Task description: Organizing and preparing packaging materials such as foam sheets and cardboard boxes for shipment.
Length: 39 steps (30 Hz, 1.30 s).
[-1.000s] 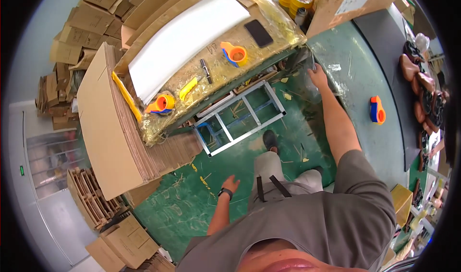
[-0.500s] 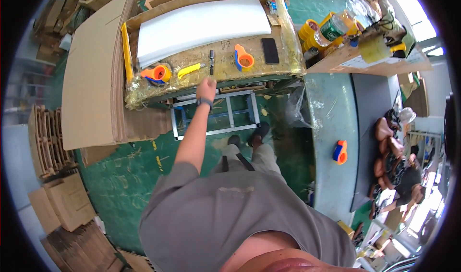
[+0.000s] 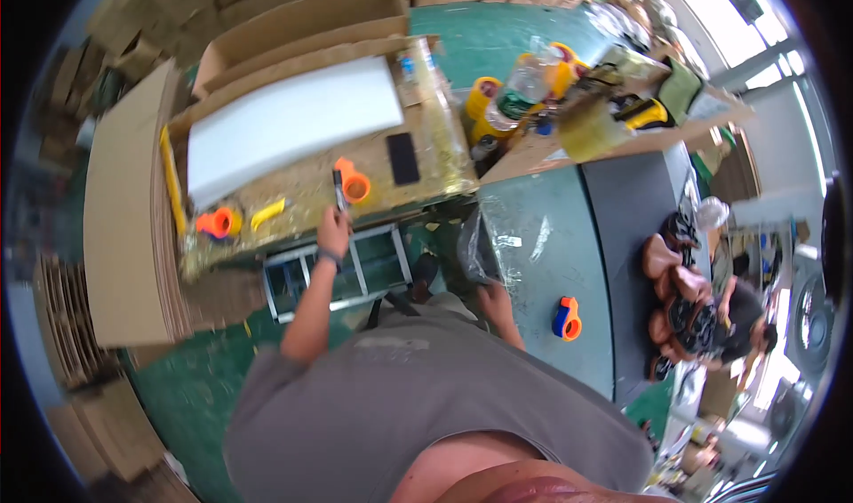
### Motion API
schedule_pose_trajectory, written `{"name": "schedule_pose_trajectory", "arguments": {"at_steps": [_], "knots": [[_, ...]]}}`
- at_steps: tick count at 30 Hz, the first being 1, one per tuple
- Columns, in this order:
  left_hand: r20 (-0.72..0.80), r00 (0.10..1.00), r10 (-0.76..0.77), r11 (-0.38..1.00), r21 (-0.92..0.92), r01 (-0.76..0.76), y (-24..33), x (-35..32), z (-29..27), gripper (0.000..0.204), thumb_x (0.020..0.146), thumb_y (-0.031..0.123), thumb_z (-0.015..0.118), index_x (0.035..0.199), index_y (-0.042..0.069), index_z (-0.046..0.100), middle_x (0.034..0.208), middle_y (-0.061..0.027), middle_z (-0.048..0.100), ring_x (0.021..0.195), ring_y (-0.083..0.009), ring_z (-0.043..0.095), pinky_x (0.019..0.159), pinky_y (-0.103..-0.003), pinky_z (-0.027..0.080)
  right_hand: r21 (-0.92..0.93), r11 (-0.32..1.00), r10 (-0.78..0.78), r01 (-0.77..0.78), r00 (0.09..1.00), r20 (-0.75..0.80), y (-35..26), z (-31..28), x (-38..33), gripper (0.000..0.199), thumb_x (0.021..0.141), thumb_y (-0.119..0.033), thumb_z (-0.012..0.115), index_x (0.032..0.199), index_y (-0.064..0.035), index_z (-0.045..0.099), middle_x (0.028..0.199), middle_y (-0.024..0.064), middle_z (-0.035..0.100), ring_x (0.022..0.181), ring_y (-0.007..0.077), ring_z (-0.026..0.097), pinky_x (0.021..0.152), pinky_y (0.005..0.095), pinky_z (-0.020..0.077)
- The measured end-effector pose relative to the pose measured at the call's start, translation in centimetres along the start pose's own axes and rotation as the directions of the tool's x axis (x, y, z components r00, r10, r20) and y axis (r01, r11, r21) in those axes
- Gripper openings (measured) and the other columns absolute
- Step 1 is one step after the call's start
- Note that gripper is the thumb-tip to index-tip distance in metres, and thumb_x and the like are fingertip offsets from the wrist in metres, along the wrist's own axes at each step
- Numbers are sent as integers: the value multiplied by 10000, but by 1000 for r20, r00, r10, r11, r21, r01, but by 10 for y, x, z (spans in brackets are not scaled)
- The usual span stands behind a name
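Note:
My left hand [image 3: 334, 232] is closed around the lower end of a black marker pen [image 3: 338, 188], which points away from me at the front of the worktable [image 3: 306, 181]. Just right of the pen lies an orange tape dispenser [image 3: 355, 188], and beyond that a black phone [image 3: 403, 158]. To the left are a yellow utility knife [image 3: 267, 212] and another orange tape dispenser [image 3: 219, 223]. My right hand [image 3: 494, 300] is low by the edge of the grey-green table [image 3: 542, 263], near a clear plastic bag [image 3: 477, 250]; its fingers are blurred and partly hidden.
White foam sheets [image 3: 293, 125] lie on the worktable. An orange and blue tape dispenser [image 3: 567, 319] is on the right table. A metal frame [image 3: 355, 276] stands under the worktable. Flat cardboard [image 3: 129, 210] stacks at left. A plastic bottle [image 3: 520, 90] stands among tape rolls.
My left hand has taken the marker pen off the worktable and moved it right, beside the tape dispenser. My right hand has come into view. The whole view has turned to the right.

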<state>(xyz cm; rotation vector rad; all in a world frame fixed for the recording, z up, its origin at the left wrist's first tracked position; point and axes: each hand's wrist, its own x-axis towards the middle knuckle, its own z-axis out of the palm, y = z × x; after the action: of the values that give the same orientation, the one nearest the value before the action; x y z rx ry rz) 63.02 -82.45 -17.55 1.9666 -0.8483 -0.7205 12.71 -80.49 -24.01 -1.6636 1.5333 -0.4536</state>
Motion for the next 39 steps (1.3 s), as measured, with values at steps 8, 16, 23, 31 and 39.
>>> {"name": "schedule_pose_trajectory", "arguments": {"at_steps": [8, 16, 23, 31, 39], "knots": [[512, 802, 307, 896, -440, -62, 227, -142, 68, 412, 1047, 50, 661, 1442, -35, 579, 1109, -84, 757, 861, -114, 717, 748, -278, 585, 509, 831, -417, 225, 857, 302, -360, -175, 84, 593, 995, -43, 730, 1535, -58, 486, 1177, 133, 718, 820, 157, 690, 702, 288, 572], [503, 741, 445, 807, 133, -575, 231, -103, 11, 516, 970, 178, 747, 1457, 85, 605, 1284, -128, 731, 1045, -314, 740, 890, -416, 604, -177, 522, -527, 834, 152, -836, -412, -365, 125, 432, 1087, -10, 575, 1487, -26, 413, 1080, 152, 741, 691, 117, 630, 611, 240, 521], [681, 664, 309, 642, 365, -674, 130, -99, -18, 539, 947, 297, 761, 1426, 96, 615, 1264, -186, 716, 1148, -402, 689, 952, -497, 576, -614, 704, -693, 356, 157, -704, -429, -395, 153, 455, 997, -249, 786, 1390, -63, 655, 1094, 81, 769, 931, 147, 727, 838, 339, 585], [746, 655, 116, 704, 404, -584, 58, -93, -45, 584, 954, 326, 765, 1447, 62, 599, 1319, -213, 705, 1210, -415, 673, 1008, -493, 562, -805, 477, -879, 353, 202, -432, -452, -403, 146, 418, 989, -158, 741, 1403, -138, 689, 1110, 103, 708, 1131, 348, 619, 996, 423, 498], [769, 631, 97, 748, 362, -556, 90, -99, -61, 586, 977, 325, 753, 1492, 103, 584, 1365, -188, 707, 1248, -376, 681, 1039, -464, 555, 120, 272, -254, 955, 191, -948, -442, -417, 88, 401, 1123, -88, 559, 1511, -29, 478, 1025, 51, 640, 777, 112, 593, 730, 264, 550]]}}
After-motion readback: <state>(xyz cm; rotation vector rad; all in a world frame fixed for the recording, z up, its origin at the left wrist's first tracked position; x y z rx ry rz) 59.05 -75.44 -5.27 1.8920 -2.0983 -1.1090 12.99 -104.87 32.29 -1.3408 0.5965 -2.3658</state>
